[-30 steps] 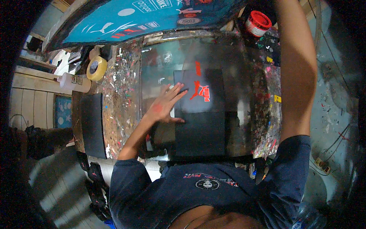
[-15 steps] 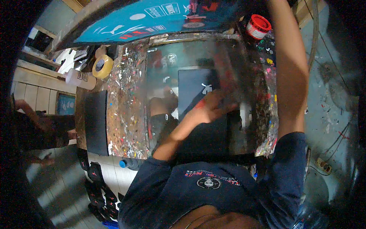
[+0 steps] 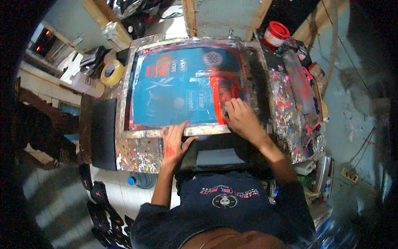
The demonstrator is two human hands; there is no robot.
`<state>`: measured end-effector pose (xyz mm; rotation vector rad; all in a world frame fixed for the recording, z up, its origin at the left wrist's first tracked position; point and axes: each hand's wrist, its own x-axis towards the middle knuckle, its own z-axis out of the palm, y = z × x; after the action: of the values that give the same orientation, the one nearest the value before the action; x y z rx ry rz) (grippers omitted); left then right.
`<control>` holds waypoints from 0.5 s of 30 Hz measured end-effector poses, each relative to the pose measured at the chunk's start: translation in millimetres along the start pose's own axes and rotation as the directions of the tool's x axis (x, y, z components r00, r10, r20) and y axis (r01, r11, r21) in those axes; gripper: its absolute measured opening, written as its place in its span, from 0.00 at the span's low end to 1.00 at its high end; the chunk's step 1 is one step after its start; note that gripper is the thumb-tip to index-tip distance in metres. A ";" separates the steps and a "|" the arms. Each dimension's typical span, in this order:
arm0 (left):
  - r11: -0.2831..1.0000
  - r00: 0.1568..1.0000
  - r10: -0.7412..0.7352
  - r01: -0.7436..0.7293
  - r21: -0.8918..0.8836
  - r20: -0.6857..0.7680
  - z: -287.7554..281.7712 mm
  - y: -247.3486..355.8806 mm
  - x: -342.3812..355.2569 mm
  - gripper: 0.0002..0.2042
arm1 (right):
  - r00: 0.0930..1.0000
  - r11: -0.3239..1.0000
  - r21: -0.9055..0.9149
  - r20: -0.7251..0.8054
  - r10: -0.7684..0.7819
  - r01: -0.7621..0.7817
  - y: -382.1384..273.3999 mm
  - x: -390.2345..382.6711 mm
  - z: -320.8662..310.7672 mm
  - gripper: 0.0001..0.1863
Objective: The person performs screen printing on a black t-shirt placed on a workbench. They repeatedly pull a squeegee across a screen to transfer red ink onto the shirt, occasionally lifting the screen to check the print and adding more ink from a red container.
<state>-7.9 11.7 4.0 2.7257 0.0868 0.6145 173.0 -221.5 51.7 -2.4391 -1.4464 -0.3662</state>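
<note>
A blue printing screen [image 3: 166, 106] in a paint-stained wooden frame [image 3: 151, 133] lies flat over the worktable. My left hand [image 3: 173, 141] rests on the frame's near edge with its fingers stretched out. My right hand [image 3: 244, 120] is closed around a squeegee [image 3: 224, 111], mostly hidden by the fingers, at the screen's right side. Wet red ink [image 3: 217, 99] is spread around and beyond it on the mesh. Black material [image 3: 199, 145] shows between the frame and my body; what lies under the screen is hidden.
A red tub [image 3: 276, 34] stands at the back right. On the left are a tape roll [image 3: 112, 72], a pale bottle [image 3: 88, 85] and a black panel [image 3: 103, 135]. A blue-capped water bottle [image 3: 143, 181] sits below the table's front edge. Another person's dark clothing shows far left.
The raised screen has come down flat, covering the dark sheet with its white mark. My left hand moved from that sheet onto the frame; my right came down from above to the squeegee.
</note>
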 end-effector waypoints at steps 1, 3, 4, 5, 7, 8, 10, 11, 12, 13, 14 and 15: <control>1.000 0.999 0.004 -0.004 0.003 -0.054 9.1 -2.0 -4.8 0.33 | 0.999 1.000 -0.006 0.054 0.002 -0.002 9.3 1.1 9.9 0.24; 1.000 0.998 -0.008 0.007 -0.019 -0.057 12.8 -3.0 -9.2 0.32 | 0.984 0.990 0.142 0.180 -0.008 -0.018 11.7 5.1 1.7 0.23; 0.999 0.998 -0.017 0.015 -0.029 -0.059 14.7 -4.2 -9.7 0.32 | 0.970 0.976 0.215 0.243 -0.023 -0.031 11.0 8.4 -3.2 0.22; 0.999 0.997 0.001 -0.004 -0.040 -0.081 14.2 -4.6 -9.5 0.32 | 0.964 0.961 0.273 0.263 -0.033 -0.042 7.6 12.4 -6.9 0.24; 0.998 0.995 0.011 -0.016 -0.052 -0.103 14.5 -6.8 -7.2 0.33 | 0.978 0.974 0.224 0.207 -0.013 -0.034 16.9 31.4 7.2 0.24; 0.997 0.994 0.021 -0.029 -0.067 -0.110 15.2 -6.7 -6.2 0.34 | 0.983 0.980 0.195 0.182 0.006 -0.042 24.6 42.9 14.8 0.24; 0.998 0.995 0.015 -0.022 -0.064 -0.099 10.6 -3.4 -2.3 0.34 | 0.980 0.975 0.179 0.169 0.104 -0.135 56.8 84.5 30.4 0.23; 0.998 0.996 0.013 -0.018 -0.057 -0.090 7.6 -2.1 -1.7 0.34 | 0.971 0.967 0.171 0.176 0.159 -0.190 72.3 100.4 36.7 0.22; 0.998 0.996 0.017 -0.022 -0.063 -0.082 7.0 -0.5 -1.8 0.33 | 0.983 0.971 0.184 0.137 0.125 -0.150 83.9 104.9 38.5 0.22; 0.997 0.997 0.023 -0.028 -0.069 -0.075 6.8 0.4 -0.3 0.32 | 0.991 0.975 0.195 0.095 0.092 -0.110 96.8 105.7 37.7 0.21; 0.997 0.997 0.028 -0.033 -0.071 -0.069 6.7 -0.2 1.4 0.31 | 0.997 0.976 0.207 0.050 0.056 -0.065 105.5 103.5 36.7 0.21; 0.998 0.997 0.014 -0.018 -0.064 -0.075 7.5 -3.2 -2.9 0.31 | 0.981 0.980 0.178 0.187 0.055 -0.089 95.8 102.4 25.0 0.20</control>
<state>-7.3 12.0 -4.6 2.6439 0.0621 0.7107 307.1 -173.4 54.2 -2.4152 -1.3875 0.0084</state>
